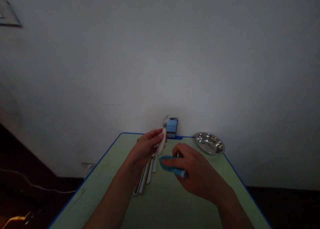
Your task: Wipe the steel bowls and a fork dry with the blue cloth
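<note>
My left hand [150,143] pinches a white-handled utensil [162,143] upright above the table, its metal head at the top. The exact kind of head is too dim to make out. My right hand [191,165] is closed on a folded blue cloth [172,166], just below and to the right of the utensil's lower end. Cloth and handle look slightly apart. Beneath my left hand and forearm lie several long utensils [149,175] side by side, some with metal handles and some brownish; their far ends are hidden.
A shiny metal bowl [210,143] stands at the table's back right corner. Against the wall at the back edge leans a blue device or box [172,128] with a display-like face. The pale green table [160,209] has a blue rim. A white cable [37,185] runs at the left.
</note>
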`<action>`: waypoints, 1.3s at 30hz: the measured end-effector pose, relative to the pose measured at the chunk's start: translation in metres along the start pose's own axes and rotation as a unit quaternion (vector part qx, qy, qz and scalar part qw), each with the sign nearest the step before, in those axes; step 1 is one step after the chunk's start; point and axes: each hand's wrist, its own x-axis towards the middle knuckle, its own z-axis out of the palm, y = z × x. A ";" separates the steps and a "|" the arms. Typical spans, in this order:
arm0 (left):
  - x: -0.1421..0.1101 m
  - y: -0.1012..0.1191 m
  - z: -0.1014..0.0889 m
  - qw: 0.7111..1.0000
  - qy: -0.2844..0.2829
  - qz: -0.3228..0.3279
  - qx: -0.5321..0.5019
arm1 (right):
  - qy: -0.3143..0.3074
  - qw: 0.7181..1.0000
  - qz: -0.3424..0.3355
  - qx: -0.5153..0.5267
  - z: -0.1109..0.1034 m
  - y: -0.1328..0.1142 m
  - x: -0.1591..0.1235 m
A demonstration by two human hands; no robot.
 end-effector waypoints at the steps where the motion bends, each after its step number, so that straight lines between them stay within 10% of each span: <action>1: 0.000 -0.001 -0.001 1.000 -0.009 -0.002 -0.008 | 0.002 1.000 0.001 -0.001 0.000 0.000 0.000; 39: 0.006 -0.033 -0.002 0.996 -0.019 -0.025 0.080 | 0.306 0.943 0.120 0.058 -0.043 0.052 -0.043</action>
